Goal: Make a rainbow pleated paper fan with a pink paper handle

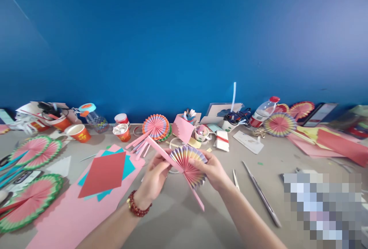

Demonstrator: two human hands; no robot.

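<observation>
Between my two hands, above the table's middle, is a half-spread pleated paper fan point(184, 163), pink at the centre with a yellow and purple rim. Two pink strips run along its straight sides, one up to the left and one down to the right. My left hand point(156, 174), with a red bead bracelet at the wrist, is closed on the upper pink strip. My right hand point(211, 168) grips the pleats from the right, thumb on top. The fingertips behind the fan are hidden.
Left lie a red paper sheet point(103, 174), blue sheets, pink paper point(74, 210) and green-rimmed fans point(34, 199). Along the blue partition point(184, 49) stand paper cups point(79, 133), an orange-rimmed fan point(156, 126) and a bottle point(263, 111). A metal tool point(261, 193) lies right.
</observation>
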